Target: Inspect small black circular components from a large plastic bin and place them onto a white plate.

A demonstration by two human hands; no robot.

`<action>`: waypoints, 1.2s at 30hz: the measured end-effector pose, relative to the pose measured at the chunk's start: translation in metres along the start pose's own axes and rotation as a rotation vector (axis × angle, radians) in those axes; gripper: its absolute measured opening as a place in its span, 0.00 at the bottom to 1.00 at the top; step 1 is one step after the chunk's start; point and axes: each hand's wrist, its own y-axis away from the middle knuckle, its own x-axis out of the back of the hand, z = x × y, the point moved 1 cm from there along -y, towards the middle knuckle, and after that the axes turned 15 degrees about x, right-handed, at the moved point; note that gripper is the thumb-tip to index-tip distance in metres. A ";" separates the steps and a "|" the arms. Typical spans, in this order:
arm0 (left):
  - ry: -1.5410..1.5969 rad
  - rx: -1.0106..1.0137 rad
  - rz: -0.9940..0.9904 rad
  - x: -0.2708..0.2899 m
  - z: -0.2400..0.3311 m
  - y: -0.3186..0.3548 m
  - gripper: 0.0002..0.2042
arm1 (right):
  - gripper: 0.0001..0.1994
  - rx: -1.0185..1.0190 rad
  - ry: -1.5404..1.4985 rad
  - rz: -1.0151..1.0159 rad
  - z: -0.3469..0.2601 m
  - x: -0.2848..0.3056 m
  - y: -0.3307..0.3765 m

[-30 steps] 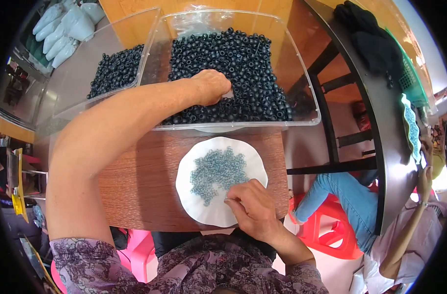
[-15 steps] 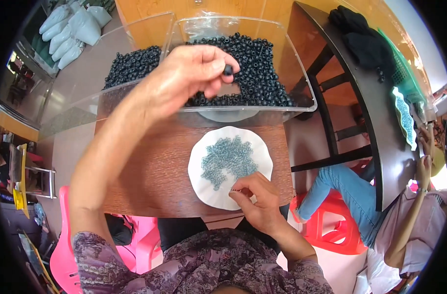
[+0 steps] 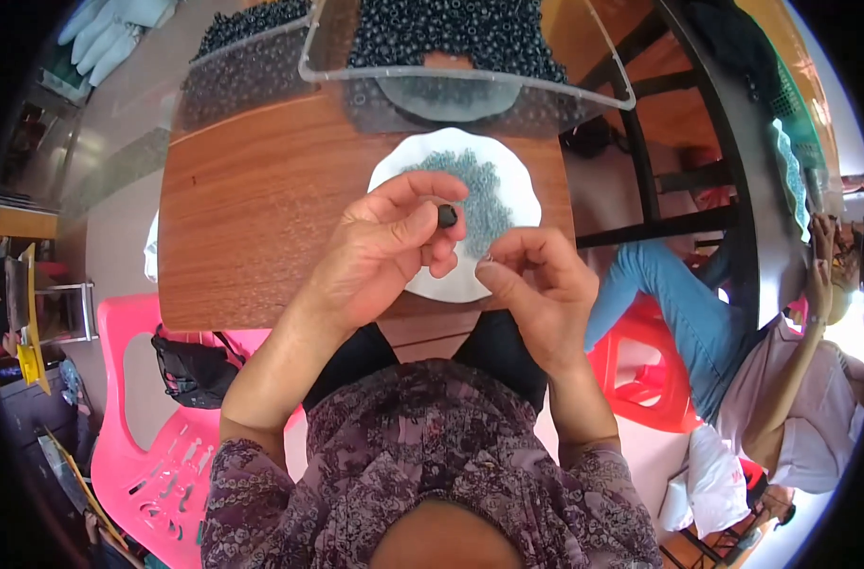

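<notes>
Near the middle of the view, my left hand [image 3: 370, 242] pinches a small black knob-like part [image 3: 447, 216] with a hollow opening, between thumb and fingers. My right hand [image 3: 545, 294], a little to its right, has thumb and forefinger pressed together on a tiny shiny piece [image 3: 490, 257], too small to name surely. Both hands are over the near part of a white wavy-rimmed plate [image 3: 525, 185]. On the plate lies a pile of tiny silvery blue-grey pieces [image 3: 474, 175], partly hidden by my left hand.
A clear plastic bin [image 3: 470, 78] of black parts stands at the table's far side, with another black heap [image 3: 252, 28] left of it. The brown wooden table [image 3: 233, 218] reaches toward me. A pink chair [image 3: 128, 398] is at left; a person in jeans [image 3: 669, 284] sits at right by a dark table.
My left hand has come back from over the bin toward me with the black part, now close to my right hand. The view has tilted down, so the bin and plate appear higher.
</notes>
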 end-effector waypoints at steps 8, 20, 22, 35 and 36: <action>0.142 0.064 -0.006 0.014 -0.030 0.008 0.11 | 0.09 -0.003 -0.132 0.046 -0.006 -0.008 0.009; 0.191 0.095 0.007 0.008 -0.048 0.007 0.11 | 0.08 0.376 0.127 -0.102 -0.003 -0.008 0.009; 0.186 0.091 0.018 0.007 -0.048 0.007 0.11 | 0.08 0.271 0.092 -0.055 -0.001 -0.009 0.010; 0.198 -0.055 0.075 0.014 -0.072 0.013 0.08 | 0.06 0.161 0.177 -0.117 0.000 -0.020 0.016; 0.202 -0.074 0.086 0.017 -0.076 0.017 0.08 | 0.06 0.171 0.170 -0.154 -0.004 -0.027 0.016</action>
